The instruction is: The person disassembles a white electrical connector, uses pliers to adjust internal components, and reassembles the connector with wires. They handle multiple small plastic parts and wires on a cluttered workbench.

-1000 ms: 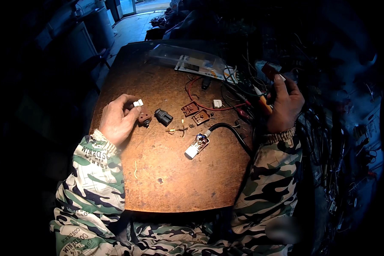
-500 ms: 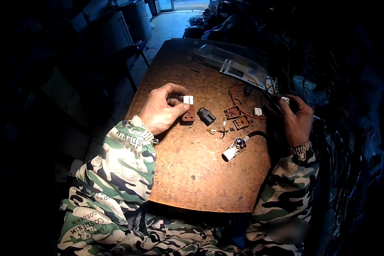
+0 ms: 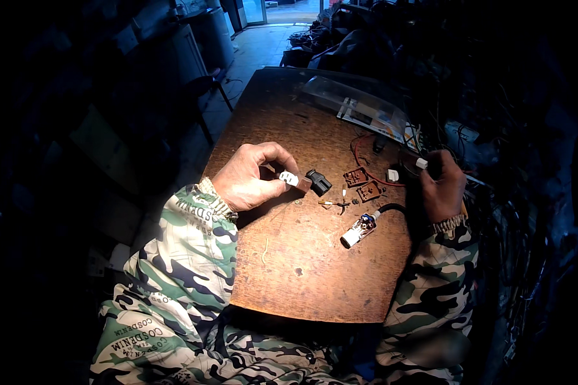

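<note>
Over the left side of the table, my left hand (image 3: 250,178) pinches a small connector between thumb and fingers. Its slotted white end (image 3: 289,178) faces up, and a brown body (image 3: 304,185) shows beyond it. Just right of that lies a black plastic connector housing (image 3: 318,183). My right hand (image 3: 444,187), near the table's right edge, grips a small white connector (image 3: 422,163) between thumb and finger. Between the hands lie two brown connector shells (image 3: 356,178), a white block (image 3: 392,175) on a red wire and some small metal terminals (image 3: 331,203).
A clear-bodied plug (image 3: 358,232) on a black cable (image 3: 392,207) lies nearer me. At the back right stands a transparent plastic box (image 3: 350,96). A bit of yellowish strand (image 3: 265,251) rests on the wooden table (image 3: 321,282). Tangled wires hang in the dark beyond the right edge.
My left hand has come nearer and tilted the connector, so its slotted white face now shows. My right hand still grips the white connector, now turned differently and a little lower.
</note>
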### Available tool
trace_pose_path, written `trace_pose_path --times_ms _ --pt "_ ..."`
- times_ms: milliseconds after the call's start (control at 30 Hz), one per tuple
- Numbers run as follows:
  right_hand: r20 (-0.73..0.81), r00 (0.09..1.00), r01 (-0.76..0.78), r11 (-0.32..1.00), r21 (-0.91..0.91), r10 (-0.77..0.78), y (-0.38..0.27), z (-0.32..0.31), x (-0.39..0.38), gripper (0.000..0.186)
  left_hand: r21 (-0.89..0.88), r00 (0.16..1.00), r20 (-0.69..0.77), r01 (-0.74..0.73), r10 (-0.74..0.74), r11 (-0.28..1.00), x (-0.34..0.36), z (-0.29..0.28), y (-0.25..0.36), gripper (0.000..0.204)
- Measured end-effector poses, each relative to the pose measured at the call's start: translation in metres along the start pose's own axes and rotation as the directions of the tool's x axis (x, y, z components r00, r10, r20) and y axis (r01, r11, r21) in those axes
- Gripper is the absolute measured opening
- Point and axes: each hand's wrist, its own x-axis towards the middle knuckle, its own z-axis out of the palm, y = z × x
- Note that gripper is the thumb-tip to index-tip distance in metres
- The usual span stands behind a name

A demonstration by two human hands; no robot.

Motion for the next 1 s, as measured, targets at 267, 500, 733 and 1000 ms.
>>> trace_pose_path --times_ms 267,500,733,1000 --pt "-0.094 0.974 0.226 0.934 0.275 -0.208 -0.023 -0.005 -0.003 0.029 0.0 0.995 -0.094 -0.019 0.019 1.0 0.005 0.007 -0.01 0.013" --pt "-0.258 0.83 0.536 0.836 0.119 -0.495 -0.053 -0.003 -0.009 0.037 0.145 0.98 -0.193 -0.025 0.053 0.989 0.008 0.008 -0.013 0.013" --pt "-0.091 0.979 0.203 0.873 0.443 -0.181 -0.049 0.008 -0.015 0.028 0.243 0.978 -0.194 -0.033 0.082 0.969 0.006 0.008 -0.009 0.017" --pt "0.246 0.963 -0.262 0.621 0.739 0.114 -0.047 -0.002 -0.01 0.021 -0.338 0.965 -0.138 0.167 -0.224 0.926 0.009 0.008 -0.012 0.028"
